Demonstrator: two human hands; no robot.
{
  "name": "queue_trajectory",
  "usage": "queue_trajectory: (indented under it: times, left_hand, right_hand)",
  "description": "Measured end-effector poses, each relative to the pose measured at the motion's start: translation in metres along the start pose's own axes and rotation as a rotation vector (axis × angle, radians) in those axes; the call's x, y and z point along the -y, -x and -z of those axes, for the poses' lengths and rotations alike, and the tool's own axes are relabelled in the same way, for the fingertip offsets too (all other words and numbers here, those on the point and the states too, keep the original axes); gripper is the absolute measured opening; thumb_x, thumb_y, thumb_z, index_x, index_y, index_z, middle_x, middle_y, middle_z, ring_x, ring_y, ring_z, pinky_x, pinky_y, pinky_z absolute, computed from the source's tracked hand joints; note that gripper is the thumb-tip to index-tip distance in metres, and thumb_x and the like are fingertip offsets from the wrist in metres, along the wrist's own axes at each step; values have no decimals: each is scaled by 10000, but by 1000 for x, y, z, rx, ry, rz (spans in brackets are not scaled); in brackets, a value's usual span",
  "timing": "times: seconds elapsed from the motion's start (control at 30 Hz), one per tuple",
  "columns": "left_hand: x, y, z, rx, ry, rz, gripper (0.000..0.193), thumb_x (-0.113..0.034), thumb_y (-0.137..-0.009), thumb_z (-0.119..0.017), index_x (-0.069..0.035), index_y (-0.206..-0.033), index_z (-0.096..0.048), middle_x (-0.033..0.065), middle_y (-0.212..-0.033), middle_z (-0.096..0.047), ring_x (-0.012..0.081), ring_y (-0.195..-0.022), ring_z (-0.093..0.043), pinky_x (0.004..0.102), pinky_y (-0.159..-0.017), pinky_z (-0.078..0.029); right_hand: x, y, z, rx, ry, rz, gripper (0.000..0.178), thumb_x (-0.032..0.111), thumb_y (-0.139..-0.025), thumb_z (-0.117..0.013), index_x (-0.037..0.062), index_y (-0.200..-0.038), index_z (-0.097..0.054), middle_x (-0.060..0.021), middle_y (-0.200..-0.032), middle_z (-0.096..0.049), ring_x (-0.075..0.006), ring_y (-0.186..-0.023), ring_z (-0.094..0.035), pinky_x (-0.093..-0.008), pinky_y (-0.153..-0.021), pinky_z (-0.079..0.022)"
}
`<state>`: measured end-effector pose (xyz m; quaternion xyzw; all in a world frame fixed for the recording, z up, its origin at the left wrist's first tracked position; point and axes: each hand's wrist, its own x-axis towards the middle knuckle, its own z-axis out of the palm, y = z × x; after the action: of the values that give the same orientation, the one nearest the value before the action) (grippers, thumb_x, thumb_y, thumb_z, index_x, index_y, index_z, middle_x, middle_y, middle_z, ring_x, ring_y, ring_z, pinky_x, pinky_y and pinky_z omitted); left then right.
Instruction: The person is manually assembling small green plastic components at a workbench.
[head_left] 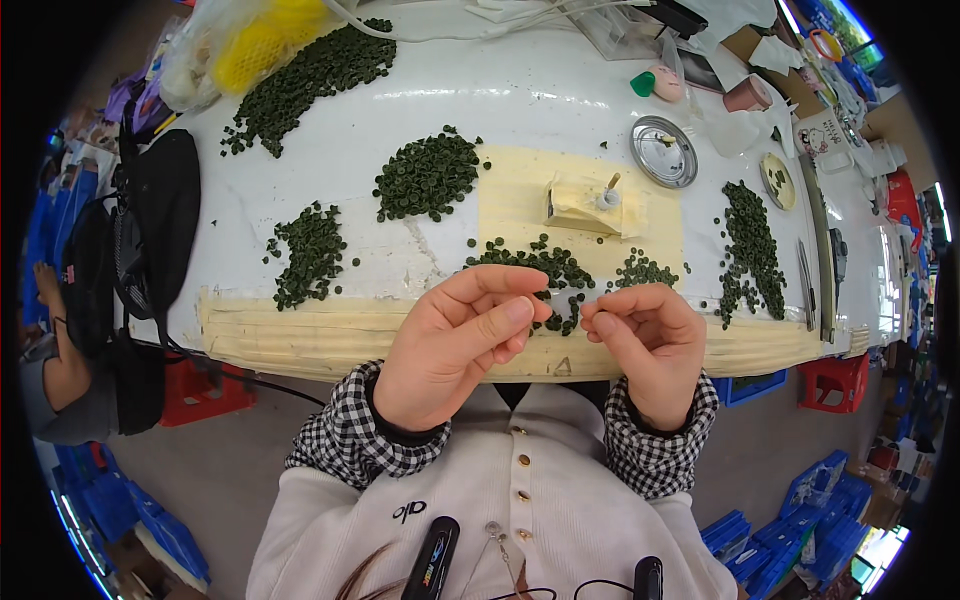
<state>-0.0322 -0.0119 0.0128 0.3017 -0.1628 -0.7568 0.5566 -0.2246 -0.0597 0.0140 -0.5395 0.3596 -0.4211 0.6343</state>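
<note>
My left hand [455, 345] is above the table's front edge, its fingers curled and its thumb against them. Whatever lies between its fingertips is too small to make out. Facing it, my right hand [655, 350] pinches thumb and forefinger together, and any piece in that pinch cannot be made out either. A gap separates the two hands. Just beyond them lies a loose pile of small round dark green pieces [555, 265], partly hidden by my left hand. A smaller group of green pieces [643, 270] sits beyond my right hand. Farther back stands a tape-covered block [585, 208] with a short upright peg [611, 187].
More green heaps [428, 175] lie left, far left and right [752, 250]. A round metal lid [664, 152] and a small yellowish dish [777, 181] are at the right. A black bag [160, 220] hangs at the left edge. Red stools [200, 390] stand beneath.
</note>
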Motion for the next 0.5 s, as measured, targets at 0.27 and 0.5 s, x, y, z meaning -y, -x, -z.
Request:
queue_trajectory:
  times: [0.27,0.5]
  left_hand:
    - [2,-1,-1,-22,-67,24,246,-106,-910,-511,3,-1127,-551,55,-903,-627,47,-653,-463,158,-569,-381]
    - [5,-1,-1,17,-75,19,280,-83,-906,-506,3,-1171,-534,54,-947,-617,53,-659,-443,170,-595,-378]
  right_hand:
    - [2,0,-11,20,-154,-69,123,-75,-830,-537,-53,-951,-538,-140,-922,-645,-157,-854,-632,-243,-734,-512]
    - [-6,-3,-13,119,-184,37,124,-67,-840,-522,-62,-962,-542,-126,-980,-569,-165,-907,-611,-235,-722,-513]
